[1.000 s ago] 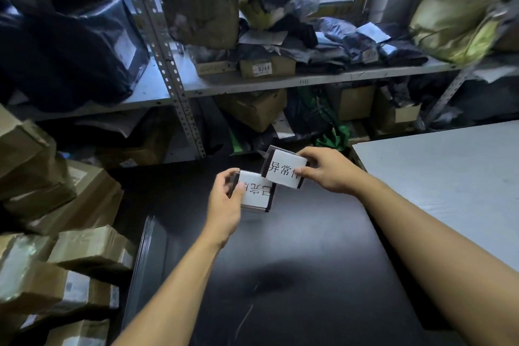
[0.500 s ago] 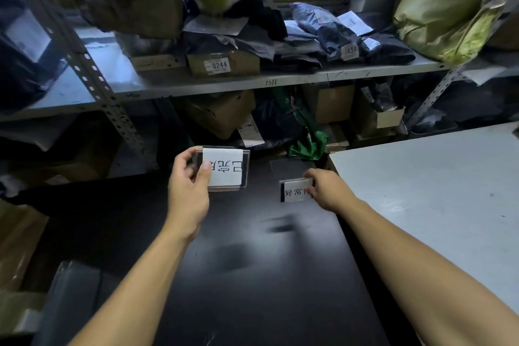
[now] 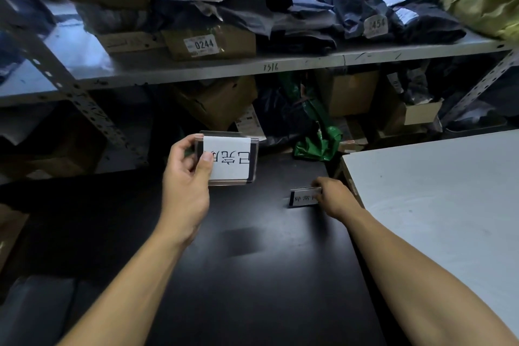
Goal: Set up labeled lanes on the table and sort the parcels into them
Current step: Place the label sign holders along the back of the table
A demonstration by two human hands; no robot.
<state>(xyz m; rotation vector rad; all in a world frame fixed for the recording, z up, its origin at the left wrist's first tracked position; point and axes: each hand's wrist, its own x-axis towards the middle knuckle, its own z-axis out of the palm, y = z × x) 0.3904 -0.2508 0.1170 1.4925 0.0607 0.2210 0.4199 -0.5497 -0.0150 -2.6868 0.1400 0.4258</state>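
My left hand point(image 3: 186, 185) holds a clear sign holder point(image 3: 228, 161) with a white label, printed characters upside down, above the black table point(image 3: 252, 275). A second, smaller-looking sign holder point(image 3: 304, 197) stands on the black table near its far right corner, and my right hand point(image 3: 334, 198) grips its right end. The two signs are well apart. Parcels lie on the shelves beyond the table: a cardboard box marked 0244 point(image 3: 209, 43) and grey plastic mailers point(image 3: 345, 3).
A white table point(image 3: 438, 199) adjoins the black one on the right. A metal shelf rack point(image 3: 252, 69) crowded with boxes and bags stands behind. A green bag point(image 3: 320, 140) lies at the black table's far edge. A dark bin point(image 3: 36, 309) sits lower left.
The two signs were held together at first. My right hand has lowered its sign onto the black table at the right, while my left hand keeps the other sign raised. The view shifted right.
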